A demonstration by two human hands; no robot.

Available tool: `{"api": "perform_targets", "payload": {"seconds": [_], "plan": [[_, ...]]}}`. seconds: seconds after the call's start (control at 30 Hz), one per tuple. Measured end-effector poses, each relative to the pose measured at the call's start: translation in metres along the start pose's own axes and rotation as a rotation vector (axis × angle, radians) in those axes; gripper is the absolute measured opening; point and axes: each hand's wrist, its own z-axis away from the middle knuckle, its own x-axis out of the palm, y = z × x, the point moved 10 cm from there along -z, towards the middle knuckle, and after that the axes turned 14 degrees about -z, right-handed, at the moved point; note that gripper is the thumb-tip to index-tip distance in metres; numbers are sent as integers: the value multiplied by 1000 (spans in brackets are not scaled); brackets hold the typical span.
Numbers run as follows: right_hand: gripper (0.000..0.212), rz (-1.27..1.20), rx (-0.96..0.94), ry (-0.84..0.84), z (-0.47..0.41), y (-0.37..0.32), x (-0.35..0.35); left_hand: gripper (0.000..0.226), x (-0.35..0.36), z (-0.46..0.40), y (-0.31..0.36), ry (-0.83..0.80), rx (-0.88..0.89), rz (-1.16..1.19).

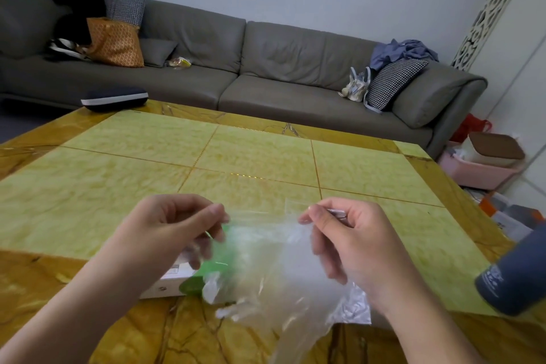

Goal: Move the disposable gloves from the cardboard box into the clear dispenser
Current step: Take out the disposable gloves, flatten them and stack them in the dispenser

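A thin clear disposable glove [266, 248] hangs stretched between my two hands above the near edge of the table. My left hand [171, 230] pinches its left top edge with thumb and fingers. My right hand [339, 233] pinches the right top edge. Behind the glove and under my left hand lies the green and white cardboard box [189, 275], flat on the table. More crumpled clear plastic [351, 307] lies below my right wrist. I cannot make out the clear dispenser for certain.
A yellow-green tiled table [260, 156] with a brown marbled border fills the middle. A dark blue cylinder [517, 272] stands at the right edge. A dark glasses case [115, 97] lies at the far left corner. A grey sofa [266, 68] runs behind.
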Motion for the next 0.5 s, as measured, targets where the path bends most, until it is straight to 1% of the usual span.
{"api": "perform_targets", "payload": {"seconds": [0.17, 0.27, 0.33, 0.4, 0.47, 0.5], "plan": [[28, -43, -8, 43, -2, 3, -6, 32, -9, -3, -13, 88, -59, 184], [27, -100, -10, 39, -1, 3, -4, 42, -6, -4, -15, 108, -63, 264], [27, -123, -11, 41, 1, 3, -4, 46, -2, -5, -13, 83, -62, 384], [28, -110, -21, 49, 1, 3, -4, 44, 5, -3, -9, 8, -51, 459], [27, -97, -32, 48, 0, 3, -4, 39, 10, -1, -6, -41, -30, 427], [27, -89, -37, 44, 0, 3, -4, 35, 10, -1, -6, -35, -19, 403]]}}
